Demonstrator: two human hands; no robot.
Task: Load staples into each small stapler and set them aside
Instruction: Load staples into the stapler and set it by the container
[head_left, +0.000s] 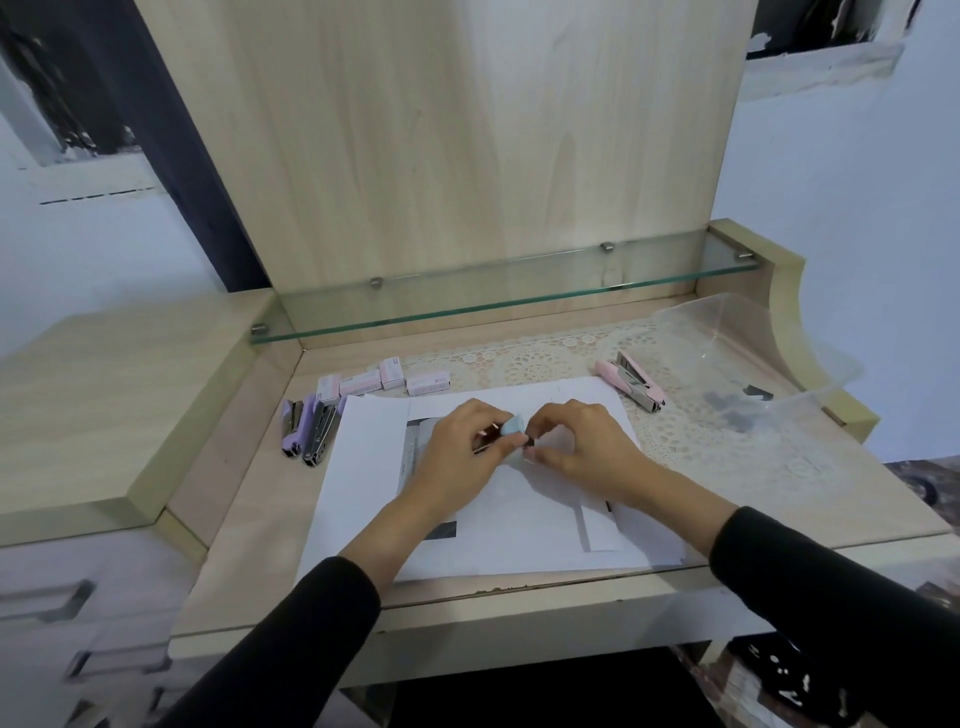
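**Figure. Blue stapler held in both hands, loading under way.**

Nearest me, over the paper (519, 530), my left hand (457, 454) curls its fingers round the blue stapler (513, 425). My right hand (592, 447) pinches the stapler's near end between thumb and forefinger, its other fingers loosely bent. Both grips are closed on this one stapler, held just above the sheet, and I cannot tell whether staples are in it yet. Farther left lie two purple staplers (292, 423), hinged open side by side. A pink stapler (626, 382) lies open farther right, near a clear tub (727, 332). Staple boxes (387, 379) stand in a row beyond the paper. I judge the task about midway: the blue stapler is in work, and the open ones look unfinished, though their magazines are too small to read.
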